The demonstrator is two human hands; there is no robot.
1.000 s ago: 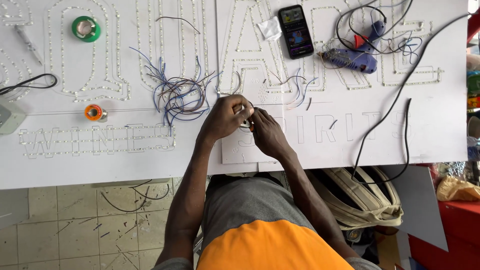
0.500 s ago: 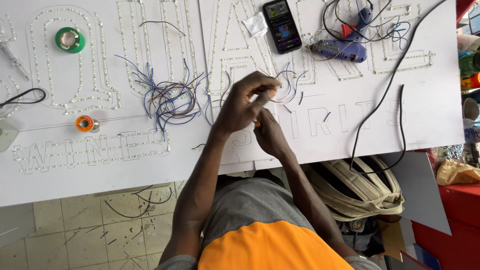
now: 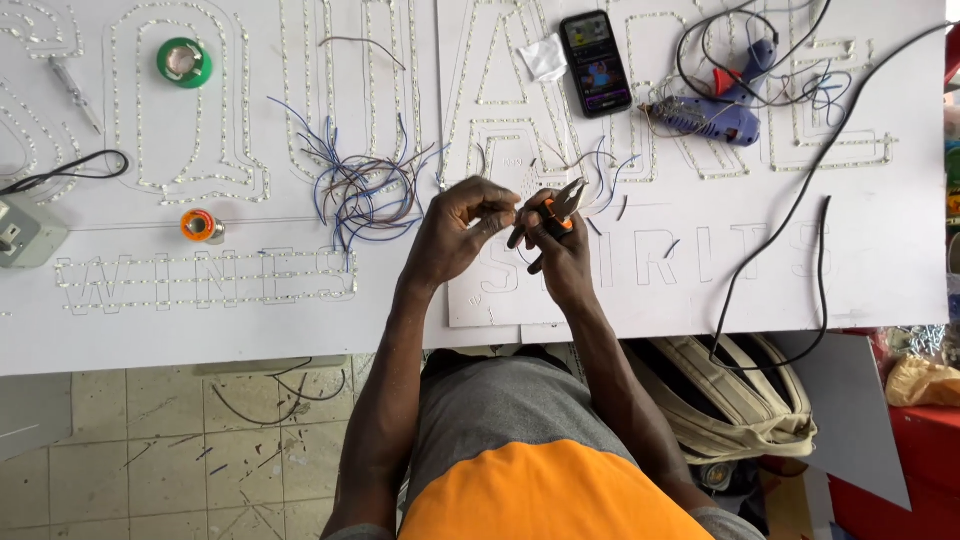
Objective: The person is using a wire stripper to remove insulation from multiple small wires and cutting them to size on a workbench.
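Both hands [image 3: 510, 235] meet over the board; right grips pliers [image 3: 562, 203].

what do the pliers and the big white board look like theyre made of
Pliers in the right hand: dull grey metal jaws by their sheen, and orange grips that look like plastic or rubber. White board: flat, matte, cleanly cut edges, probably foam or plastic sheet; the look leaves that open. The left hand pinches what seems a thin wire.
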